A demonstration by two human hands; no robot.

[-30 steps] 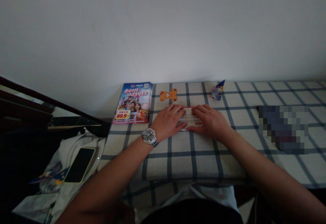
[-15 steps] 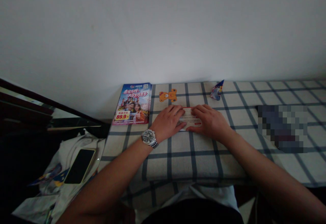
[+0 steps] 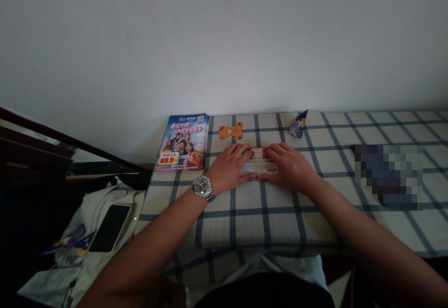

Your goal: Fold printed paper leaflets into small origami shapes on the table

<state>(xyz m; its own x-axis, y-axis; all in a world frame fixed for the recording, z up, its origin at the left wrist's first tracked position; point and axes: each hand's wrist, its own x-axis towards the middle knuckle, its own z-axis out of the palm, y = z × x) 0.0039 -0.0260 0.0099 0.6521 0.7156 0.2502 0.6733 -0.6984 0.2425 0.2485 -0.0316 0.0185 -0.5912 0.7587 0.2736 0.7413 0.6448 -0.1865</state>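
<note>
A small printed paper (image 3: 259,163), pale with red along its far edge, lies on the checked tablecloth between my two hands, which cover both its ends. My left hand (image 3: 229,169), with a metal watch on the wrist, grips the left end, fingers over the top and thumb along the near edge. My right hand (image 3: 291,168) grips the right end in the same way. The thumb tips nearly meet at the near edge. Whether the paper is folded beneath the fingers is hidden.
A stack of colourful flyers (image 3: 184,144) lies to the left, beside a teddy bear picture (image 3: 231,131). A small pointed folded paper (image 3: 298,125) stands near the wall. A blurred dark item (image 3: 387,177) lies right. A phone (image 3: 110,228) rests on a white bag lower left.
My left thumb has slid down and right along the near edge of the paper, towards my right thumb. My left wrist has shifted slightly left. Other things look unmoved.
</note>
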